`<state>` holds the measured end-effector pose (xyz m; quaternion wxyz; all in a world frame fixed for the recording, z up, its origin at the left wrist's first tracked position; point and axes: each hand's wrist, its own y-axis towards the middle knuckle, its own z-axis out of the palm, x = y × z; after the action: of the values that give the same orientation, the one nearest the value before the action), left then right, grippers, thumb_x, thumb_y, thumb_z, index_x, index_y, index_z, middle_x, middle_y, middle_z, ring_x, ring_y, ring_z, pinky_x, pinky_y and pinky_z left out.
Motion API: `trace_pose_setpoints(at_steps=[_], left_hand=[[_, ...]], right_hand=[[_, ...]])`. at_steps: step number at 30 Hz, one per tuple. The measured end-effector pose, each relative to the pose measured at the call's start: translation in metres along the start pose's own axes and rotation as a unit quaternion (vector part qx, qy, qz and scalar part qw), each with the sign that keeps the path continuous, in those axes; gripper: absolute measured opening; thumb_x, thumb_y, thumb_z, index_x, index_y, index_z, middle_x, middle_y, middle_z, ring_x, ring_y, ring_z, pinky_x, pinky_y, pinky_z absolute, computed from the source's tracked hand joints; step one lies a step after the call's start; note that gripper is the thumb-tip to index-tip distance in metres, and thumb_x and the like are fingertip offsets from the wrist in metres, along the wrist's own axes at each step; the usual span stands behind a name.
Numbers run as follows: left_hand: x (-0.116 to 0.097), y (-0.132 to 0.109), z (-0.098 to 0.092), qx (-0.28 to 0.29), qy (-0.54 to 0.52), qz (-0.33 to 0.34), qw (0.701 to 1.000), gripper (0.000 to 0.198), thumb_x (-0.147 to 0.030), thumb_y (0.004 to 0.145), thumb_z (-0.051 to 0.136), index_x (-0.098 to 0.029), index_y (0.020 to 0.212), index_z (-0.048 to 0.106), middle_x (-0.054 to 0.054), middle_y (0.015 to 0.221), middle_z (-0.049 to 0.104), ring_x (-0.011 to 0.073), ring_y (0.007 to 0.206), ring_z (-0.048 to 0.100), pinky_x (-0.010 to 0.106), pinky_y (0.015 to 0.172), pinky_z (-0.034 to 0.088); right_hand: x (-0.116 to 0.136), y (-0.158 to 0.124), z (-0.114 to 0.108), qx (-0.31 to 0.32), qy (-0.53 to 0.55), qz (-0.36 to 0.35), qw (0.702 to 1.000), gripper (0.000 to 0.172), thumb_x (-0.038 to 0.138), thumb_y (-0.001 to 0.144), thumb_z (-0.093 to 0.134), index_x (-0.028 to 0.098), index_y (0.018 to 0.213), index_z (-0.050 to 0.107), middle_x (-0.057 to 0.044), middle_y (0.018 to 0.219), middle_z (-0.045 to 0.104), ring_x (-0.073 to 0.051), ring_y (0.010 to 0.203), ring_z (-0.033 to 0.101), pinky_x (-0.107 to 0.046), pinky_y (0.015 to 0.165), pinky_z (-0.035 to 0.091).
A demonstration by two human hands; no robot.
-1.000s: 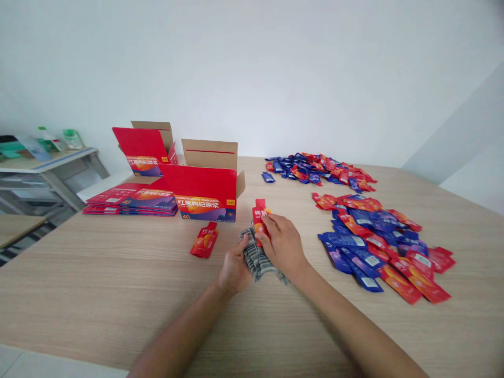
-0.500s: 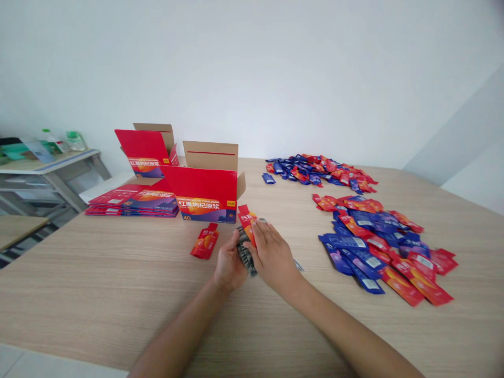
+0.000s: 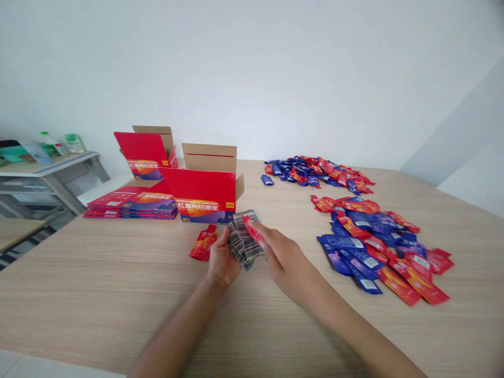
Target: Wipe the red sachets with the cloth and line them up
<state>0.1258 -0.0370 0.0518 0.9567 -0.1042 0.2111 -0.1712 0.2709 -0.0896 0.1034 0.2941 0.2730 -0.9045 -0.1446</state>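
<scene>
Red pkt (image 3: pixel 253 230) in R hand (image 3: pixel 286 258)

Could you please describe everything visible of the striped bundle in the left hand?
The striped bundle comprises flat, overlapping pieces with thin dark and pale stripes, material unclear. It sits fanned and tilted in the left hand, in front of the nearer red box. A red pouch in the right hand crosses it, apparently touching.

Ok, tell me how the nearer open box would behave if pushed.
The nearer open box would probably slide rather than roll, sitting flat on the tabletop. Its thin raised flaps may bend. Weight is uncertain, since its inside is hidden.
</scene>
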Motion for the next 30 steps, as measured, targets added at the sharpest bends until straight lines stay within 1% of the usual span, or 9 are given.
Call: trace_pose_setpoints(at_steps=[3,6,7,9,15,20,22,25,30], left_hand=[[-0.002,0.001,0.0,0.021,-0.005,0.002,1.0,0.041,-0.036,0.099,0.039,-0.01,0.104,0.07,0.013,0.097,0.076,0.0281,0.102,0.07,0.046,0.091,0.055],[-0.003,0.001,0.0,0.033,-0.006,0.006,0.999,0.038,-0.036,0.098,0.042,-0.011,0.109,0.069,0.012,0.1,0.076,0.0283,0.103,0.07,0.046,0.09,0.056],[-0.003,0.001,0.0,0.038,-0.004,0.003,0.999,0.038,-0.036,0.098,0.042,-0.011,0.11,0.069,0.012,0.102,0.075,0.0286,0.104,0.069,0.046,0.09,0.055],[-0.002,0.001,-0.001,0.044,-0.002,-0.007,0.999,0.039,-0.035,0.098,0.042,-0.01,0.111,0.068,0.014,0.107,0.074,0.0293,0.107,0.068,0.046,0.092,0.054],[0.002,0.003,-0.004,0.073,-0.004,-0.02,0.997,0.043,-0.036,0.098,0.043,-0.01,0.126,0.062,0.014,0.12,0.071,0.0289,0.116,0.064,0.047,0.102,0.048],[0.004,0.0,-0.001,0.077,0.003,-0.042,0.996,0.044,-0.038,0.098,0.042,-0.011,0.127,0.062,0.014,0.12,0.071,0.028,0.115,0.065,0.046,0.103,0.047],[0.005,-0.001,0.0,0.078,0.004,-0.042,0.996,0.043,-0.038,0.098,0.043,-0.012,0.126,0.063,0.014,0.118,0.071,0.028,0.114,0.065,0.046,0.102,0.048],[0.004,-0.002,0.001,0.071,0.0,-0.037,0.997,0.041,-0.036,0.097,0.045,-0.012,0.122,0.065,0.013,0.115,0.072,0.0281,0.113,0.066,0.045,0.101,0.048],[0.002,0.0,0.001,0.049,-0.005,-0.036,0.998,0.041,-0.036,0.098,0.041,-0.01,0.12,0.066,0.013,0.114,0.072,0.0268,0.112,0.066,0.043,0.099,0.05]], right_hand=[[-0.02,0.01,-0.01,-0.058,0.051,0.027,0.997,0.039,0.011,0.094,0.039,0.024,0.123,0.063,-0.008,0.112,0.071,-0.02,0.104,0.067,-0.037,0.092,0.052],[-0.037,0.017,-0.006,-0.048,0.024,0.085,0.995,0.017,0.02,0.092,0.054,0.021,0.103,0.067,-0.006,0.095,0.07,-0.021,0.087,0.066,-0.036,0.083,0.052],[-0.041,0.017,-0.003,-0.038,0.005,0.099,0.994,0.016,0.025,0.091,0.059,0.021,0.104,0.066,-0.007,0.095,0.069,-0.022,0.086,0.065,-0.036,0.082,0.052],[-0.045,0.017,0.004,-0.023,-0.034,0.102,0.994,0.027,0.029,0.089,0.064,0.021,0.115,0.062,-0.009,0.1,0.064,-0.023,0.088,0.063,-0.039,0.083,0.052],[-0.046,0.016,0.014,-0.011,-0.082,0.028,0.996,0.047,0.025,0.095,0.054,0.024,0.141,0.047,-0.015,0.125,0.054,-0.026,0.108,0.058,-0.047,0.096,0.05],[-0.052,0.017,0.011,-0.024,-0.194,-0.038,0.98,0.046,0.038,0.094,0.056,0.016,0.134,0.056,-0.022,0.152,0.037,-0.037,0.141,0.035,-0.061,0.113,0.03],[-0.056,0.018,0.012,-0.02,-0.173,-0.053,0.983,0.043,0.036,0.098,0.049,0.014,0.135,0.055,-0.021,0.156,0.033,-0.033,0.144,0.033,-0.057,0.117,0.029],[-0.061,0.018,0.017,-0.006,-0.108,-0.042,0.993,0.043,0.03,0.102,0.038,0.015,0.142,0.047,-0.018,0.157,0.033,-0.026,0.143,0.037,-0.049,0.115,0.038],[-0.057,0.016,0.028,0.013,-0.098,-0.06,0.993,0.046,0.022,0.101,0.039,0.01,0.145,0.042,-0.02,0.154,0.037,-0.025,0.145,0.033,-0.047,0.117,0.037]])
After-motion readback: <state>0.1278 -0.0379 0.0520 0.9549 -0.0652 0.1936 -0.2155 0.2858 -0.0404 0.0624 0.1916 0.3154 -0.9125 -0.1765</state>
